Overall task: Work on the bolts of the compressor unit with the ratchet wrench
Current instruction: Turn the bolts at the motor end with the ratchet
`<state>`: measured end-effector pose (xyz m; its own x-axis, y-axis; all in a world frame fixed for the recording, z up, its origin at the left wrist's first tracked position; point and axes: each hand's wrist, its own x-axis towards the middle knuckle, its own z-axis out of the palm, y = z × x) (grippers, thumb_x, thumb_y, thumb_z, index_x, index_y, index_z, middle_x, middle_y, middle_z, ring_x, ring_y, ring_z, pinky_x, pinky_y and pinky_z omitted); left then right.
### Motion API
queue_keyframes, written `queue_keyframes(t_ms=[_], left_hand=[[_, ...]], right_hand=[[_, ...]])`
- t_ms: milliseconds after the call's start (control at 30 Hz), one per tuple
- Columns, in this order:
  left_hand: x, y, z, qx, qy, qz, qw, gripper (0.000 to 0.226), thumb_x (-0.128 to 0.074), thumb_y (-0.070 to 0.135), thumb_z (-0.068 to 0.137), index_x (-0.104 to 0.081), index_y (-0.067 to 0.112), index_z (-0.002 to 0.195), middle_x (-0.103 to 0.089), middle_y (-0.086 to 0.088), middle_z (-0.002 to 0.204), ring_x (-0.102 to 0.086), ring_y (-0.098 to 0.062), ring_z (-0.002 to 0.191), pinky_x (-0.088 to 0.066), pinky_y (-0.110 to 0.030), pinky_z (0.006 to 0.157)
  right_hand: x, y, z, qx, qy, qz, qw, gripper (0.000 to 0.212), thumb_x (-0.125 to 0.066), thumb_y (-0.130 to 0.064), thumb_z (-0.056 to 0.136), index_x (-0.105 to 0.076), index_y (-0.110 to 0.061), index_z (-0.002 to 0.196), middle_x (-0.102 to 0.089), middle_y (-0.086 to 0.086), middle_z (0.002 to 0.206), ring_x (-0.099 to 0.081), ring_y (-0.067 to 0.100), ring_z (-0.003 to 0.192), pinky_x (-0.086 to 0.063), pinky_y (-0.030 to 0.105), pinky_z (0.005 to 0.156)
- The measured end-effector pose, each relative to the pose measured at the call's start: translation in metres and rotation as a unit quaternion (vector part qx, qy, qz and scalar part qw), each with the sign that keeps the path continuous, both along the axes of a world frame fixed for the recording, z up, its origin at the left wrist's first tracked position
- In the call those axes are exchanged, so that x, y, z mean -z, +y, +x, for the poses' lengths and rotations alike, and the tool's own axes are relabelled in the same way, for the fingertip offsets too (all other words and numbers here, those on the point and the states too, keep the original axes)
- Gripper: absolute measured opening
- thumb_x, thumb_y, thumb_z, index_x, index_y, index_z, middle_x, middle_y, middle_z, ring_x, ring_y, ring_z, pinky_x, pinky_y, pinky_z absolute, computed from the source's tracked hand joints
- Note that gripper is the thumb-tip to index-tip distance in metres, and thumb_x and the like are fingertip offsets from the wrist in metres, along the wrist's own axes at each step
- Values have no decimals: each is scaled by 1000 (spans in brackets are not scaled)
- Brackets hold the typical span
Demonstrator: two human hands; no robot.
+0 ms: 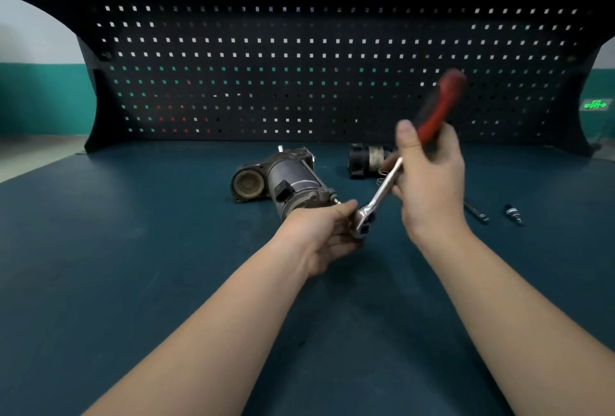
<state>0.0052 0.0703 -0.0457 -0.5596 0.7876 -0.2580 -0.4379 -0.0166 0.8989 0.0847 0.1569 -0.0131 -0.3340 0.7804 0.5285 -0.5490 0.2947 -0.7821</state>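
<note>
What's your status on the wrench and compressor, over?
Right hand grips ratchet wrench handle; left hand holds its head. Compressor unit lies beyond, wrench apparently not on a bolt. Nothing blocking.

A dark teal workbench backs onto a black pegboard. Behind, the wall is white above, teal below, with a green lit sign.

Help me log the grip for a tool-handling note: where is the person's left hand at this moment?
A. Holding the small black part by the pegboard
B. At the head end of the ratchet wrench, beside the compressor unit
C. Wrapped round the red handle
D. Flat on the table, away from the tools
B: the left hand grips at the head of the ratchet wrench, next to the compressor unit, while the right hand holds the red handle.
</note>
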Motion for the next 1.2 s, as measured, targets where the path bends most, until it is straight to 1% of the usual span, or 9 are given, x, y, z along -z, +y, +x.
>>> queue_keyframes(t_ms=[100,233,367,500,667,867,1000,1100,1200], left_hand=[[4,0,-1,13,14,4,1000,12,-60,13,90,-64,4,84,-65,-8,73,-60,-18,66,-56,-23,55],[7,3,-3,5,-5,20,1000,11,-56,7,91,-62,0,96,-65,-12,80,-61,-20,69,-57,-27,60],[3,4,-3,0,-46,38,998,7,-55,5,92,-59,1,87,-69,-12,68,-66,-20,62,-57,-30,57],[1,4,-4,4,-37,29,999,11,-54,8,93,-58,2,85,-68,-10,67,-63,-20,69,-57,-29,56],[2,2,0,9,-6,19,1000,15,-60,15,90,-61,1,85,-65,-12,77,-61,-21,72,-57,-29,62],[3,2,-2,-1,-24,35,999,12,-53,9,94,-60,-1,95,-60,-13,80,-58,-22,73,-57,-32,55],[1,2,-1,-8,-71,61,996,11,-52,6,94,-55,1,84,-65,-13,62,-61,-24,69,-58,-38,58],[-1,3,4,-17,-77,61,995,11,-52,7,94,-53,2,85,-65,-14,74,-63,-24,71,-54,-35,60],[2,4,5,-21,-62,42,997,12,-56,11,93,-54,4,84,-64,-13,77,-62,-22,70,-57,-31,54]], right_hand=[[4,-20,3,16,-46,230,972,16,-64,-39,87,-51,-42,95,-59,-12,66,-61,14,59,-53,35,59],[12,-19,3,85,-60,267,958,11,-56,-48,89,-46,-45,94,-62,-6,68,-64,15,61,-54,36,61],[13,15,-2,81,-56,-94,991,16,-49,-39,98,-48,-25,91,-60,-1,55,-45,6,32,-32,16,34],[20,29,-2,-46,-40,-370,927,22,-48,-34,100,-46,-19,84,-58,4,59,-28,5,26,-20,12,33],[1,8,5,-36,-22,-58,997,13,-60,-28,94,-51,-21,87,-59,1,54,-39,7,30,-29,17,35],[-1,-21,8,-43,-52,151,986,17,-69,-21,88,-55,-17,80,-61,9,63,-48,4,35,-36,15,36],[3,8,3,-21,-12,-117,993,16,-61,-25,94,-53,-16,84,-60,3,52,-37,8,29,-30,16,33],[23,25,1,-58,-10,-428,902,24,-53,-24,98,-48,-13,76,-55,1,55,-32,2,24,-22,12,29],[30,26,-3,-76,2,-475,877,24,-52,-24,97,-47,-14,75,-51,0,59,-28,1,24,-17,13,28]])
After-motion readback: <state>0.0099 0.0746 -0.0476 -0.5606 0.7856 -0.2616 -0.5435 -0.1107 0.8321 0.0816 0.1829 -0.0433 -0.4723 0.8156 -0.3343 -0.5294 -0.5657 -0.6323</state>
